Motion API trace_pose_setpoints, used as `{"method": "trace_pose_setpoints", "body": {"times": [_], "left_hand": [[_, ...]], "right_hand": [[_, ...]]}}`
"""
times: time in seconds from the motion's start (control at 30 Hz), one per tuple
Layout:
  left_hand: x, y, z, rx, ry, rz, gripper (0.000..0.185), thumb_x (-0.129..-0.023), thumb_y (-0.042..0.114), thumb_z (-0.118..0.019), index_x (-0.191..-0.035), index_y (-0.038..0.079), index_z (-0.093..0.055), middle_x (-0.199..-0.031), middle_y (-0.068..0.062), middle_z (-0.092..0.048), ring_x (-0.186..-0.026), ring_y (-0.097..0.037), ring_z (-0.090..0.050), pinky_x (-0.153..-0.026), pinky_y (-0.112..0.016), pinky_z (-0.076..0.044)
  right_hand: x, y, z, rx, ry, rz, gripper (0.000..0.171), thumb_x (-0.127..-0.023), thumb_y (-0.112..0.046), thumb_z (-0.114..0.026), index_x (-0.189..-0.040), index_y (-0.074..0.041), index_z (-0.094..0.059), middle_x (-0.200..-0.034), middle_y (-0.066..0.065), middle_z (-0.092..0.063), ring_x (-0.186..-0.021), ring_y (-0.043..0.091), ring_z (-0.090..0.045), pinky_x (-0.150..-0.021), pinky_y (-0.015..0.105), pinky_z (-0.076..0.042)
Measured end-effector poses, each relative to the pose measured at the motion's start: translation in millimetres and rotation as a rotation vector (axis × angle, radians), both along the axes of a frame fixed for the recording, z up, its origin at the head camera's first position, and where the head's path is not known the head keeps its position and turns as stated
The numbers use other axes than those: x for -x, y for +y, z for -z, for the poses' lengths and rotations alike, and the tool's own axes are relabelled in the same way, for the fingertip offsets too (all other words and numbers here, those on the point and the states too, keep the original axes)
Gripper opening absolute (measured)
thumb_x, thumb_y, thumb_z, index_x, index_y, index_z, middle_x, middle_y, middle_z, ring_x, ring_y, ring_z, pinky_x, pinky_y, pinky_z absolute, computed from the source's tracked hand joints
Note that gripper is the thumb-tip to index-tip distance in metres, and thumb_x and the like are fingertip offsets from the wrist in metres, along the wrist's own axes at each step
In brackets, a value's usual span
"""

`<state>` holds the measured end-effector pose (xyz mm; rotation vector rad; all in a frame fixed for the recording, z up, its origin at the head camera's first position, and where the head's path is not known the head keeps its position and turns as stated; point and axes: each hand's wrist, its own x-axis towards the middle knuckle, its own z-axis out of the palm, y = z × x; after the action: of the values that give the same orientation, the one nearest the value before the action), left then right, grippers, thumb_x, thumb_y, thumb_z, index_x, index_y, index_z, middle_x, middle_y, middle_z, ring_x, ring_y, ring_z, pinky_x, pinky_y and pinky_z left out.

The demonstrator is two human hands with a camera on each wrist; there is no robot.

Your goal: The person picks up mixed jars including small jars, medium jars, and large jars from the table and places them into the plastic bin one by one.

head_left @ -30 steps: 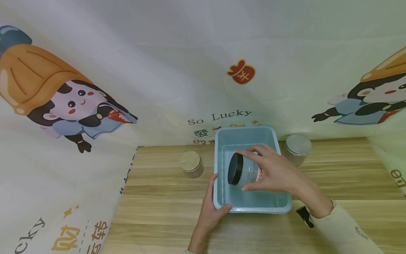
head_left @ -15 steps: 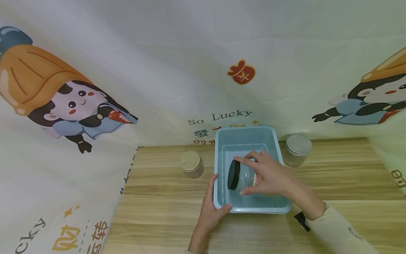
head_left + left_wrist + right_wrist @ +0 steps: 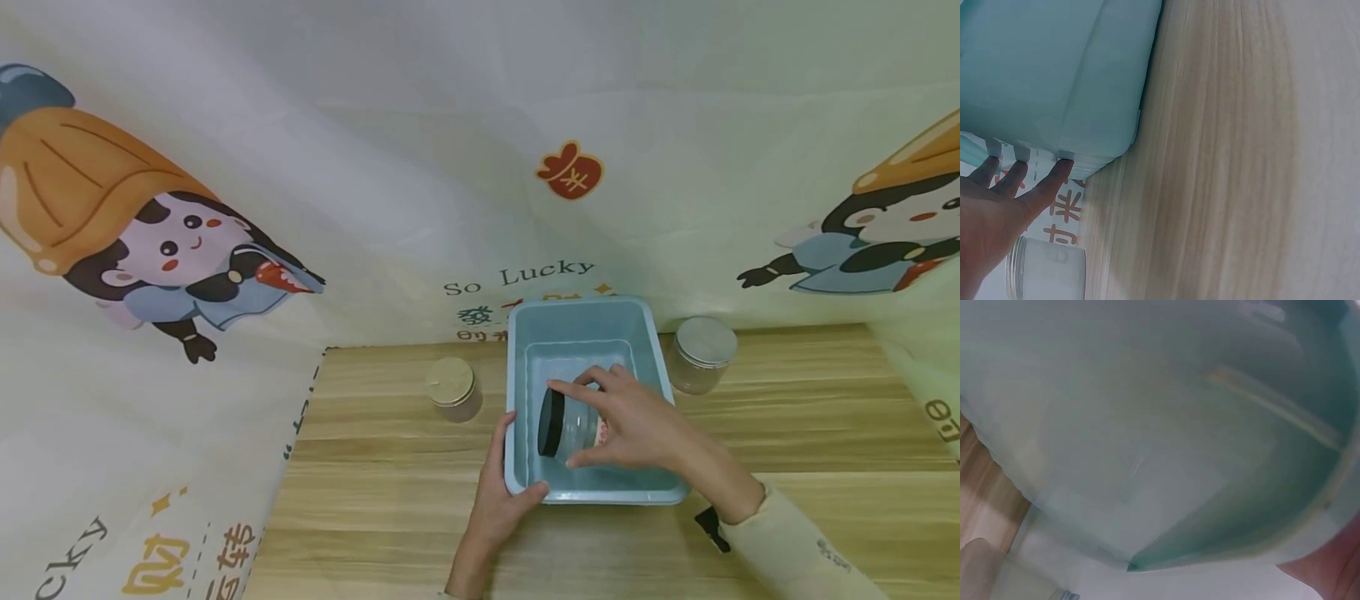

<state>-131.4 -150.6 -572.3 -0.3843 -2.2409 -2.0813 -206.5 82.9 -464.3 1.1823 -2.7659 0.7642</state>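
Note:
A light blue plastic basin (image 3: 600, 492) stands on the wooden table. My left hand (image 3: 497, 492) holds its near left corner, thumb over the front rim. In the left wrist view, the fingers (image 3: 1049, 185) lie fairly straight against its outer wall. Inside the basin's outline, my right hand (image 3: 637, 421) grips a clear jar (image 3: 579, 427) with a black lid (image 3: 551, 422). This jar is tipped on its side, lid facing left, a red-and-white label partly covered by the hand. Whether it touches the basin floor cannot be told. The right wrist view is blurred and mostly pale teal.
A small jar with a gold-coloured lid (image 3: 452, 387) stands left of the basin. Another clear jar with a silver lid (image 3: 703, 354) stands close to its right side. Behind the table (image 3: 375, 500) hangs a printed cloth (image 3: 420, 167), with more cloth at both sides.
My right hand has lowered the black-lidded jar toward the near side of the basin, the lid tilting further sideways. My left hand and the basin have stayed in place.

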Motion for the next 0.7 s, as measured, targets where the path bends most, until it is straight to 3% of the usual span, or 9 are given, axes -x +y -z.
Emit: {"method": "trace_pose_setpoints", "body": {"times": [0.3,0.53,0.7], "left_hand": [[0.2,1,-1.7,-0.016,-0.006,0.005,0.094,-0.082,0.029,-0.079,-0.155,0.010,-0.024,-0.146,-0.026,-0.041,-0.124,-0.047,-0.046,-0.101,-0.051,-0.042],[-0.3,1,0.8,-0.032,-0.001,0.011,0.092,-0.082,0.030,-0.080,-0.155,0.018,-0.026,-0.145,-0.029,-0.041,-0.122,-0.051,-0.046,-0.100,-0.051,-0.043],[0.5,2,0.8,-0.027,0.012,0.007,0.095,-0.081,0.029,-0.080,-0.155,0.010,-0.024,-0.143,-0.030,-0.042,-0.120,-0.052,-0.046,-0.100,-0.049,-0.043]], "right_hand": [[-0.9,-1,9.2,-0.019,-0.018,-0.002,0.095,-0.070,-0.080,-0.063,-0.148,-0.028,-0.048,-0.123,-0.001,-0.059,-0.100,0.019,-0.049,-0.076,0.038,-0.049],[-2.2,-1,14.7,-0.033,-0.038,0.002,0.093,-0.071,-0.080,-0.063,-0.148,-0.029,-0.048,-0.123,-0.001,-0.059,-0.099,0.018,-0.050,-0.073,0.037,-0.049],[-2.2,-1,15.3,-0.031,-0.054,-0.013,0.092,-0.073,-0.078,-0.064,-0.148,-0.029,-0.048,-0.124,0.000,-0.059,-0.099,0.018,-0.049,-0.078,0.038,-0.049]]}}
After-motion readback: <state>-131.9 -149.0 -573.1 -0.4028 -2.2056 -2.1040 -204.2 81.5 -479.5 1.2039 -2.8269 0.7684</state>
